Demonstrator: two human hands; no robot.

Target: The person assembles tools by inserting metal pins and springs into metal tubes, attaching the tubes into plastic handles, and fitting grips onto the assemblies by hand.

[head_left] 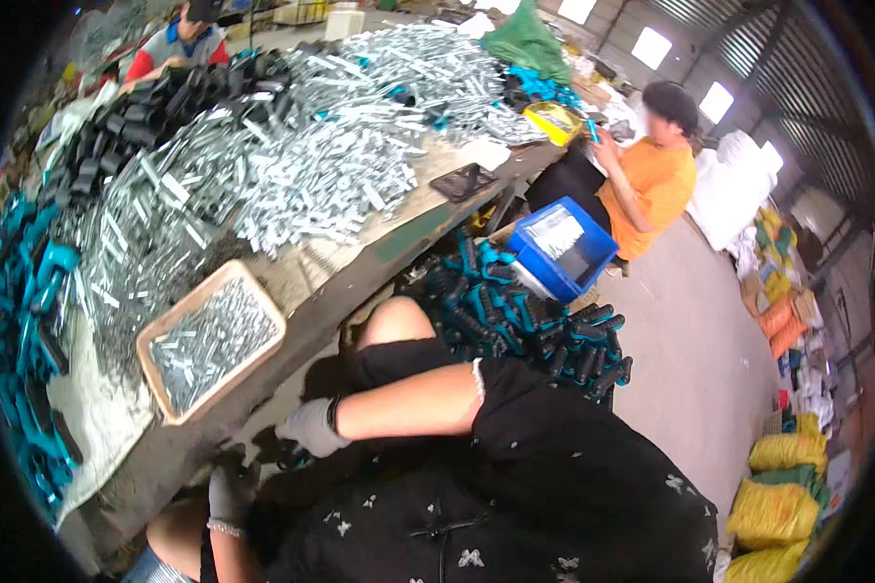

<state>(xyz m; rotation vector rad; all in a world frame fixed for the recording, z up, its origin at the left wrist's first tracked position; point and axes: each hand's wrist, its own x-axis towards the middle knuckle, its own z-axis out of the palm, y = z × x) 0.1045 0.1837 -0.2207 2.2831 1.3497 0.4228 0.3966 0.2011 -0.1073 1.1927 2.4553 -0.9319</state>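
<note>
Both my hands wear grey gloves with dark-stained fingers and are low in front of my lap, below the table's near edge. My left hand (231,494) is at the lower left, its fingers curled and partly lost in shadow. Just to the right, my right hand (313,428) reaches in with bent fingers. Between them is a small dark thing (289,455), too shadowed to name. Nearest on the table is a pale tray (280,316) full of small metal parts.
Heaped metal pieces (331,180), black parts (117,136) and teal parts (29,360) cover the table. Beside my knee lie piled teal-and-black handles (501,316) and a blue bin (544,277). A person in orange (656,189) sits holding a teal piece; another person (180,49) sits across.
</note>
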